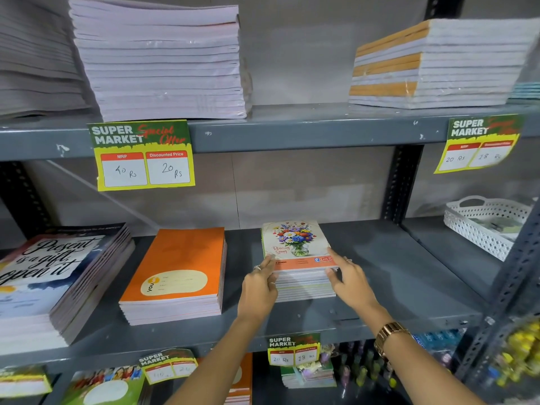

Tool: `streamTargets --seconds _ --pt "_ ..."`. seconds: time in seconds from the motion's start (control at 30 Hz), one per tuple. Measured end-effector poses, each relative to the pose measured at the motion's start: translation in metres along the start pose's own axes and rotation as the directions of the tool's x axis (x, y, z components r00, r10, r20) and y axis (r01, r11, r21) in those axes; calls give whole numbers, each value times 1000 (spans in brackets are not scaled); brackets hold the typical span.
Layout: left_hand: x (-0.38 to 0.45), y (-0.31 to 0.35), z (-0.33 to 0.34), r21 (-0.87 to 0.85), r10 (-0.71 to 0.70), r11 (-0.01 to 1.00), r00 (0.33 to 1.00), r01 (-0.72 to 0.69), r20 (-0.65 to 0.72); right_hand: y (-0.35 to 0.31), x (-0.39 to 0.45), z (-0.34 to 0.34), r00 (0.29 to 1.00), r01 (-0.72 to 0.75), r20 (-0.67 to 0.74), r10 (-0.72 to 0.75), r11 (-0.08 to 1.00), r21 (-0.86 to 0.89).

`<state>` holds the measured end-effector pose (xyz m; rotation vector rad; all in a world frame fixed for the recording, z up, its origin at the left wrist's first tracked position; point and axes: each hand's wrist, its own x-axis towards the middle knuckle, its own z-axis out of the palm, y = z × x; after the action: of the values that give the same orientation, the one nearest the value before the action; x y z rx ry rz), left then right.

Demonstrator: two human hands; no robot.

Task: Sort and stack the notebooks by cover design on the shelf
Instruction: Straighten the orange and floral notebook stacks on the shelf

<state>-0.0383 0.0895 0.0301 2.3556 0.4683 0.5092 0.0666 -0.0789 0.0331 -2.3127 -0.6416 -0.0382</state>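
On the middle shelf (394, 276) sit three stacks: the "Present is a gift, open it" pile (58, 276), the orange pile (178, 276) marked "YOU", and my floral stack (298, 258), right of centre. My left hand (258, 290) and right hand (352, 283) press its two near corners, fingers spread flat, pinching nothing. Thin, floppy, slick covers, I'd guess; best squared from the sides. Its cover reads "GOLD". The tag (143, 154) says "SUPER MARKET", 40 Rs, 20 Rs.
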Motion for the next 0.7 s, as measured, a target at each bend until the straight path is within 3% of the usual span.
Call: streamTargets --seconds 0.4,0.6,0.7 --pt "2 1 1 -76 -30 997 999 27 -42 1 3 -1 1000 -9 21 10 999 -36" --pt "2 3 0 130 31 991 999 -35 38 -4 -5 1 994 105 -4 -110 958 -266" --pt "2 5 0 97 24 995 998 -29 51 -7 -8 6 989 121 -54 -137 966 -230"
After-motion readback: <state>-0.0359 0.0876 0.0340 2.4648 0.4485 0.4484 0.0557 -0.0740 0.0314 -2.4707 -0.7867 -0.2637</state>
